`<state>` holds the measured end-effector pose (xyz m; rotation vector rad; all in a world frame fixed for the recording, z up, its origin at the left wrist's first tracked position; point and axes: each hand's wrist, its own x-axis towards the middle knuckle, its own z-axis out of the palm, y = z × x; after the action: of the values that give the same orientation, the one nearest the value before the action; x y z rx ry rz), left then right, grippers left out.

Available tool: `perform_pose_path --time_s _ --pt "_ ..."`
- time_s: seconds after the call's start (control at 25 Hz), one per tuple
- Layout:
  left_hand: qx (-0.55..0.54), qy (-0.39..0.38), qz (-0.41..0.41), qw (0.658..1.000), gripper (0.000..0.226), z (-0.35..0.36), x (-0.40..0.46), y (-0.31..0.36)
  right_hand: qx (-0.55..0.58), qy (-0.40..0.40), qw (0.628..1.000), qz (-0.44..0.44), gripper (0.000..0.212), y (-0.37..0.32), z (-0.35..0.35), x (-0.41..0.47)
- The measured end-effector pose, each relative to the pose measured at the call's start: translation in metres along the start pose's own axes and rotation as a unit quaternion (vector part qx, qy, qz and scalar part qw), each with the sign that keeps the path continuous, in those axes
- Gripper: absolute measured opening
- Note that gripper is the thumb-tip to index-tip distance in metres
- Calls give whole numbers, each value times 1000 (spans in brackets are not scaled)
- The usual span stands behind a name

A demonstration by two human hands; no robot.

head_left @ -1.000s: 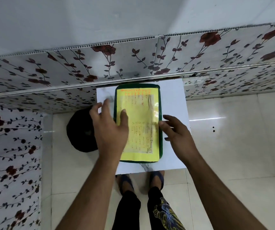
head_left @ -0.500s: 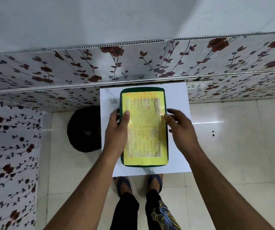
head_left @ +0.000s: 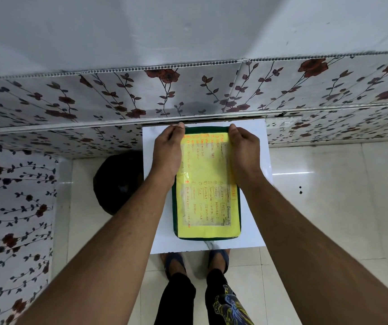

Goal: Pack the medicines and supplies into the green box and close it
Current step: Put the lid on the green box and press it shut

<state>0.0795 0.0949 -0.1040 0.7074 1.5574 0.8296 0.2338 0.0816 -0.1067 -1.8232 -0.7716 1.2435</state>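
The green box (head_left: 208,238) lies flat and closed on a small white table (head_left: 256,184), its lid covered by a yellow sheet with handwritten orange and black lists. My left hand (head_left: 168,151) rests on the box's far left corner, thumb hooked over the far edge. At the far right corner my right hand (head_left: 244,148) does the same, fingers curled over the edge. Both hands press or grip the far end of the box. No medicines or supplies are visible outside it.
The white table stands against a wall with floral panels (head_left: 188,97). A black round object (head_left: 118,181) sits on the tiled floor left of the table. My feet in sandals (head_left: 197,261) show below the table's near edge.
Both hands have slid from the box's middle sides up to its far corners. The camera view has shifted slightly.
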Motion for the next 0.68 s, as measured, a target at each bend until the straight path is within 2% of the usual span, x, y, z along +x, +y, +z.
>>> perform_pose_path --time_s 0.28,0.52,0.68 --pt "-3 28 6 1000 45 3 0 2 -3 9 1000 1 42 -1 2 2" --pt "2 38 0 999 44 5 -3 2 -39 25 999 -7 45 4 4 6" --pt "43 18 2 999 39 4 -14 11 -53 -32 998 8 42 -1 -7 4"
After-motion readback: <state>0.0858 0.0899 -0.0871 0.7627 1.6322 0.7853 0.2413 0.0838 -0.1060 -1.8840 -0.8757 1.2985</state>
